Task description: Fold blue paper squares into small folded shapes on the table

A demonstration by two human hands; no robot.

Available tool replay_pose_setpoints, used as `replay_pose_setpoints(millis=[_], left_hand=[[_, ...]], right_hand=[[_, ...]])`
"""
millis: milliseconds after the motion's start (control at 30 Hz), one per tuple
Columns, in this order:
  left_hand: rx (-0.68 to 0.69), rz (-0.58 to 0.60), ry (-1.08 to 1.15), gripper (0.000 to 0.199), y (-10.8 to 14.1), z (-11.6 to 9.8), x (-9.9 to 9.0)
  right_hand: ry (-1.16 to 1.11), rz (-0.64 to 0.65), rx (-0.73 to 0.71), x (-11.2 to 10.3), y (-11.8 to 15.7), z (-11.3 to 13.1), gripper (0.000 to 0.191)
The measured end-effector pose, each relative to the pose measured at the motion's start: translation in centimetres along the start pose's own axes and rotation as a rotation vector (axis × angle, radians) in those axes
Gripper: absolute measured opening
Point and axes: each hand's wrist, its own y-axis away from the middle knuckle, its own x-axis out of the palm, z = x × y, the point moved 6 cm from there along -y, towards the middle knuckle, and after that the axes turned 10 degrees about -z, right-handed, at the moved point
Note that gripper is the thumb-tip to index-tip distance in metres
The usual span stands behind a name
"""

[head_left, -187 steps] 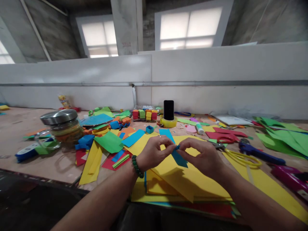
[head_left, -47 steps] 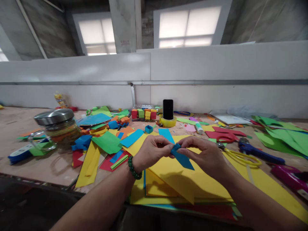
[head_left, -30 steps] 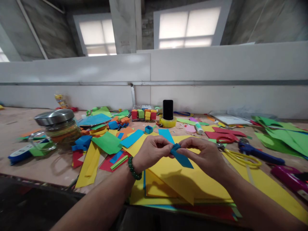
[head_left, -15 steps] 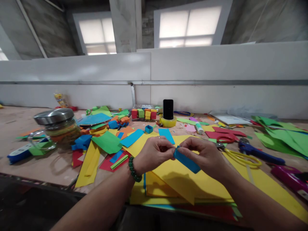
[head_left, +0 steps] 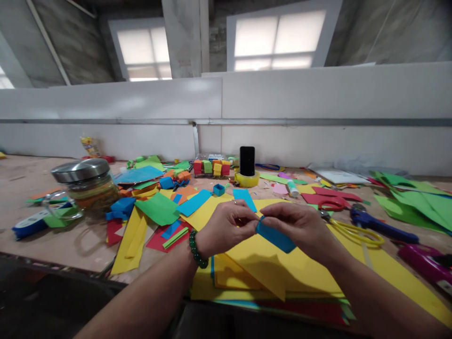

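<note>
A small strip of blue paper point(head_left: 277, 238) is held between my two hands, over the yellow paper sheets point(head_left: 300, 273). My left hand point(head_left: 229, 226), with green beads at the wrist, pinches its left end. My right hand point(head_left: 300, 228) grips its upper edge between thumb and fingers. The fingertips meet at the strip's left corner and partly hide it. Just behind my hands lie another blue paper piece point(head_left: 244, 198) and a small open blue paper box point(head_left: 218, 189).
Yellow-handled scissors point(head_left: 356, 233), a blue-handled tool point(head_left: 383, 226) and a magenta tool point(head_left: 425, 261) lie to the right. A glue stick point(head_left: 292, 188) and a phone point(head_left: 247, 161) on a yellow tape roll point(head_left: 246, 180) are farther back. Left stands a glass jar point(head_left: 92, 193).
Both hands stay nearly in place. The blue strip has tilted slightly, showing a broader face, while the fingers remain pinched on it.
</note>
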Motion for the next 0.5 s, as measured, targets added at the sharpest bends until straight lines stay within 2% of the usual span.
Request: replay_pose_setpoints(millis=[133, 233, 333, 400, 500], left_hand=[[-0.027, 0.010, -0.011, 0.012, 0.0, -0.1, 0.0], [-0.186, -0.009, 0.053, 0.011, 0.1, 0.6, 0.1], [-0.326, -0.074, 0.151, 0.031, 0.2, 1.2, 0.4], [-0.329, -0.115, 0.237, 0.026, 0.2, 1.3, 0.5], [-0.271, -0.167, 0.348, 0.017, 0.1, 1.2, 0.5]], right_hand=[[-0.029, 0.030, -0.033, 0.1, -0.1, 0.1, 0.021], [-0.079, -0.098, -0.087, -0.5, -0.1, 0.1, 0.017], [-0.148, -0.244, -0.196, -1.1, 0.4, 0.5, 0.009], [-0.184, -0.281, -0.290, -1.1, 0.9, 1.0, 0.004], [-0.212, -0.285, -0.379, -0.9, 1.4, 1.7, 0.009]])
